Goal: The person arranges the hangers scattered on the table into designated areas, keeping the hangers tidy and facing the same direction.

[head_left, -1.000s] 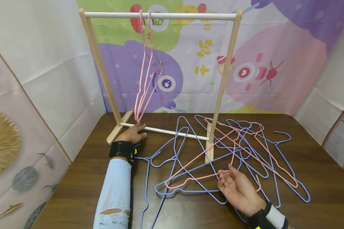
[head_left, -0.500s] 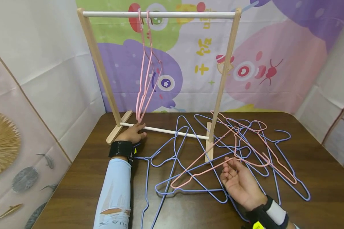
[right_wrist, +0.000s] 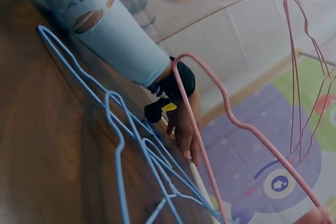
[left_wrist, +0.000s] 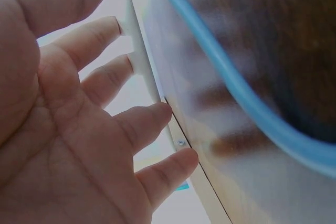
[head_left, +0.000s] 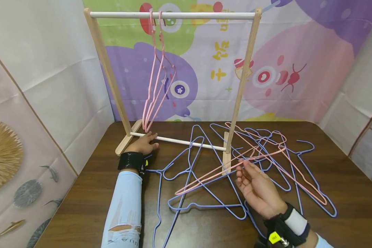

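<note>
From the person's seat, with 12 o'clock at the back wall, the left hand (head_left: 142, 144) is at about 10 o'clock. Its fingers are spread and loose by the rack's low white bar (head_left: 186, 142), and they hold nothing. The right hand (head_left: 260, 191) is at 3 o'clock. Its thumb and fingers pinch a pink hanger (right_wrist: 231, 114), which is tipped almost edge-on, with one end sticking out toward 9 o'clock. I can't tell where its hook is.

Blue hangers (head_left: 215, 206) lie in a messy tangle on the table (head_left: 80, 213), under and around it. If the pink one goes up fast, I think its corner could catch a blue wire and drag the heap along. It could also bump the rack (head_left: 248, 62) at 12 o'clock, because one post stands close. The rack looks light, so a hard knock might make it wobble. Then the two hung hangers (head_left: 163, 48), just above the left hand, could swing or slide.
</note>
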### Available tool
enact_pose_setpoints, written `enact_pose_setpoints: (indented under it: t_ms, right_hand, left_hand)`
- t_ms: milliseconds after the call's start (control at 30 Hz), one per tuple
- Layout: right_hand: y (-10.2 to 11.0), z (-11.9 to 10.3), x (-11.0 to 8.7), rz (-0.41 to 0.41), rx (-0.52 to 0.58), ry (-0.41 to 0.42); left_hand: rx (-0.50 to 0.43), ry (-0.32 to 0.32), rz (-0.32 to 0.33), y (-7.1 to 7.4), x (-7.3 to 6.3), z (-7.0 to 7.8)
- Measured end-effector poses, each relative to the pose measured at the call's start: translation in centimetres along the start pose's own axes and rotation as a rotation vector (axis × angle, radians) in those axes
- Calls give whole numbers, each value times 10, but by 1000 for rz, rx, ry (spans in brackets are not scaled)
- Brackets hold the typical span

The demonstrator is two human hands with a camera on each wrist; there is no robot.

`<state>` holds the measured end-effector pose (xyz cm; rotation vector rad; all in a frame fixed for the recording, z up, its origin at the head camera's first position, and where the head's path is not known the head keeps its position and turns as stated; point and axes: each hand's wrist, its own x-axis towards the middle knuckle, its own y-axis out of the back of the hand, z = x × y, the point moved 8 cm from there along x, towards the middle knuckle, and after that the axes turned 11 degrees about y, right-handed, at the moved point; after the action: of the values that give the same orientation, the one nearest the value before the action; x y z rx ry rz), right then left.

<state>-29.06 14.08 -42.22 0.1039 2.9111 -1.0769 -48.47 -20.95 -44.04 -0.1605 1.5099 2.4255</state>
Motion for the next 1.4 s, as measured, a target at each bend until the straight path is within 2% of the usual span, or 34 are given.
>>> enact_pose_setpoints:
  t_ms: [300, 567, 1100, 1400]
  right_hand:
    - [-20, -6, 9, -39, -27, 74]
    - [-35, -12, 9, -66, -39, 88]
    - [-75, -15, -18, -102, -75, 32]
    - [-102, -18, -19, -187, -89, 9]
  left_hand:
    - [-3, 15, -18, -1, 1, -1]
    - [4, 7, -14, -1, 1, -1]
    - [0, 33, -5, -1, 1, -3]
    - [-12, 33, -9, -2, 1, -2]
